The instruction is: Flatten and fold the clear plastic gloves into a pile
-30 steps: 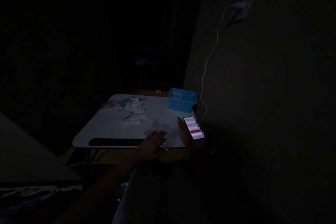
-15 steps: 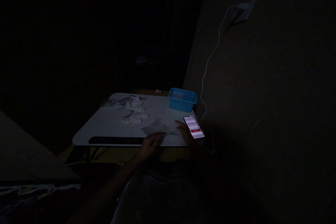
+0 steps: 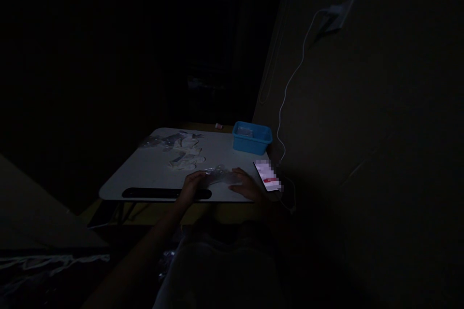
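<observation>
A crumpled clear plastic bag (image 3: 219,175) lies between my hands near the front edge of the white folding table (image 3: 141,174). My left hand (image 3: 192,187) is closed on the bag's left end, thumb and fingers pinching it. At the right end, my right hand (image 3: 247,186) has its thumb and fingers on either side of the bag, with the film between them. Dim light hides the exact finger contact. Beyond my left hand lie pale, crumpled glove-like pieces (image 3: 186,160). Right of my right hand, a lit phone (image 3: 267,175) rests at the table's edge.
A blue plastic basin (image 3: 250,144) holding a pale packet (image 3: 245,132) stands at the back right. More clear plastic (image 3: 155,142) lies at the back left. A black slot (image 3: 155,193) runs along the front edge. A white cable (image 3: 290,79) hangs from the wall socket.
My left hand has moved left and up, and now grips the bag. My right hand has shifted left onto its other end. The bag, flat before, is now bunched and raised between them.
</observation>
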`<state>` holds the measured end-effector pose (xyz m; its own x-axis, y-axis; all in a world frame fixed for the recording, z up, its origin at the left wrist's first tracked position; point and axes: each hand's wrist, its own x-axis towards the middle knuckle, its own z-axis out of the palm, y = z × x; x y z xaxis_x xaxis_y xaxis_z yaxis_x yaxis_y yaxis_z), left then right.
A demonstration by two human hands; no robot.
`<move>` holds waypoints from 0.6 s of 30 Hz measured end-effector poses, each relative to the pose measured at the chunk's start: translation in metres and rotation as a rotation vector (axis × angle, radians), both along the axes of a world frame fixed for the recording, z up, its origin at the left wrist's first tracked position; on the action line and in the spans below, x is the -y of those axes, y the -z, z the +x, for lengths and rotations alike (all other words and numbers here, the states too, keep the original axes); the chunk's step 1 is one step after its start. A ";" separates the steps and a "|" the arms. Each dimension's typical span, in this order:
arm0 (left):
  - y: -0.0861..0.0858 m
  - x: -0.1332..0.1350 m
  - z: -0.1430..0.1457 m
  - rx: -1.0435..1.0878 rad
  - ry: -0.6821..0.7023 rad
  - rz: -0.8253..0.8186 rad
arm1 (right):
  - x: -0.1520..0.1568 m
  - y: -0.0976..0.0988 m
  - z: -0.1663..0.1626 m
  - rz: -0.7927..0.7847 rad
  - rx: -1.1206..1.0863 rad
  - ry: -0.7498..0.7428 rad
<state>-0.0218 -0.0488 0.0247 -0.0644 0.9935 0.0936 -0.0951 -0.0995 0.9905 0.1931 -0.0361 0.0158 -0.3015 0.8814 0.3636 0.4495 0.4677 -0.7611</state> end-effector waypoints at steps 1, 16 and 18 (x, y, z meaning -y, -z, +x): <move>0.001 -0.002 -0.001 -0.004 -0.004 0.005 | -0.001 -0.001 -0.004 0.011 -0.013 -0.006; 0.007 0.007 -0.019 -0.773 0.113 0.444 | 0.009 0.002 -0.001 0.092 0.176 0.005; 0.005 0.007 -0.022 -0.771 0.097 0.428 | 0.012 0.005 -0.004 0.162 0.244 0.001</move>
<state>-0.0440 -0.0558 0.0196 0.2531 0.8611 0.4409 0.5563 -0.5024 0.6619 0.1888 -0.0483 0.0109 -0.3963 0.8183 0.4163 0.6109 0.5735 -0.5458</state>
